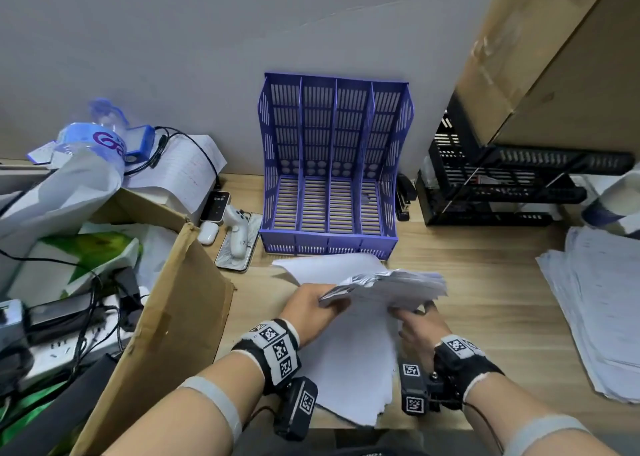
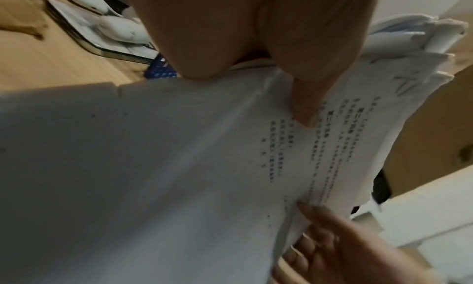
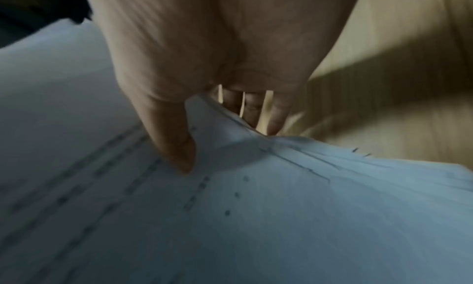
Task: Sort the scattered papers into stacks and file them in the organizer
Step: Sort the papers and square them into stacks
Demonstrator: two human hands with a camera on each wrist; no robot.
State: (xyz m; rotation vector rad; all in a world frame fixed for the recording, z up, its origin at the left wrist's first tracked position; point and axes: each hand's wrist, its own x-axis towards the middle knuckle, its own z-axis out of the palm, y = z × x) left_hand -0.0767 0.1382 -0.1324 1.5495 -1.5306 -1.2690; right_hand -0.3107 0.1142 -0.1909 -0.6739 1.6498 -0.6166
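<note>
A purple four-slot organizer (image 1: 332, 164) stands empty against the wall at the back of the wooden desk. In front of it both my hands hold up a thick stack of white papers (image 1: 388, 287), its edges uneven. My left hand (image 1: 323, 303) grips the stack's left edge, thumb (image 2: 302, 100) on top of a printed sheet (image 2: 179, 167). My right hand (image 1: 408, 317) pinches the near right corner, thumb (image 3: 176, 146) above and fingers (image 3: 256, 110) below. More white sheets (image 1: 353, 369) lie on the desk under the held stack.
A second loose pile of papers (image 1: 602, 310) lies at the right. An open cardboard box (image 1: 156, 317) crowds the left, with a phone (image 1: 239, 244) and earbuds case beside it. Black trays (image 1: 502, 185), a stapler (image 1: 403, 195) and a big carton (image 1: 554, 57) stand at the back right.
</note>
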